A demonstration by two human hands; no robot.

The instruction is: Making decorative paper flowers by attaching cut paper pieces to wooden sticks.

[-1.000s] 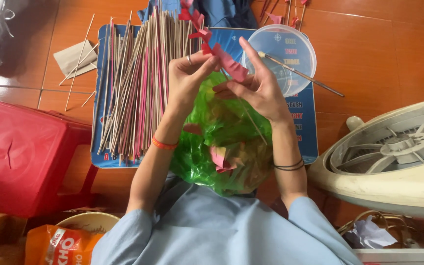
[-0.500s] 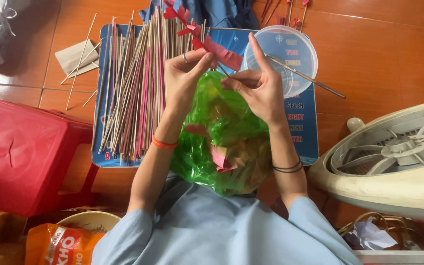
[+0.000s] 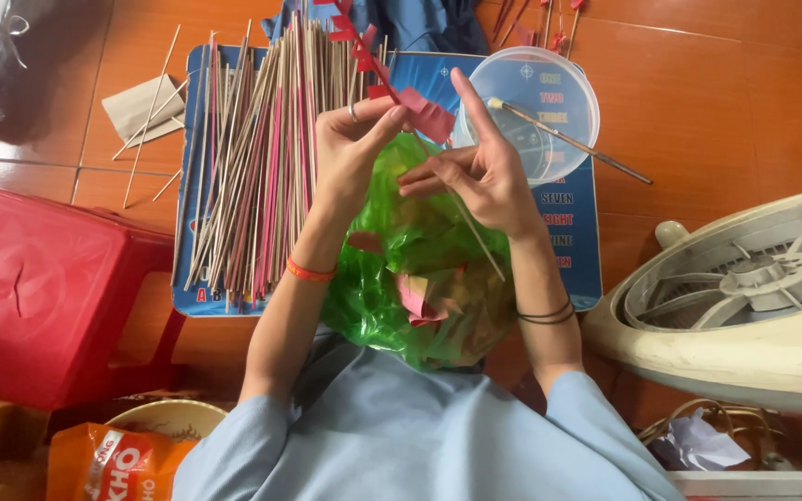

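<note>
My left hand (image 3: 350, 148) and my right hand (image 3: 475, 172) meet above a green plastic bag (image 3: 401, 278) in my lap. Both pinch a thin stick (image 3: 475, 237) with red paper strips (image 3: 424, 111) wrapped along it; the wrapped end points up and left. The left fingers grip the red paper near the top. The right hand holds the stick's bare lower part, index finger raised. The bag holds more pink and red paper pieces.
A pile of thin sticks (image 3: 252, 158) lies on a blue mat (image 3: 573, 232) on the orange tiled floor. A clear plastic lid (image 3: 536, 102) with a brush (image 3: 568, 139) sits beyond my hands. A red plastic stool (image 3: 39, 297) stands left, a white fan (image 3: 754, 297) right.
Both hands have risen slightly with the stick, and the red paper has been wound further along it. The view has shifted a little.
</note>
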